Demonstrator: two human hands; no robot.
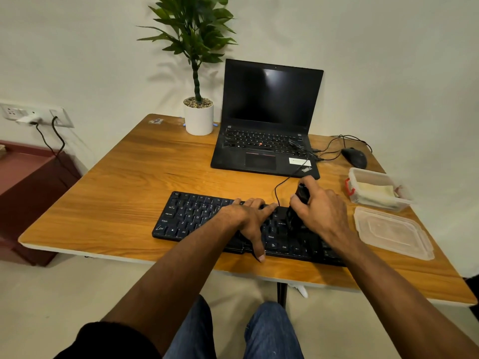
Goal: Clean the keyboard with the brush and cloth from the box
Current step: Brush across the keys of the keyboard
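A black keyboard [191,218] lies near the front edge of the wooden table [124,182]. My left hand [248,221] rests flat on its middle keys, fingers spread, thumb reaching over the front edge. My right hand [318,206] grips a black brush [302,195], whose dark bristles point down onto the keys at the right part of the keyboard. A clear plastic box [363,177] stands to the right with a pale yellow cloth [378,190] inside it.
The box's clear lid [391,233] lies on the table in front of the box. An open black laptop [267,120], a potted plant [198,117] and a black mouse [355,156] with cables stand at the back. A cable runs from the laptop to the keyboard.
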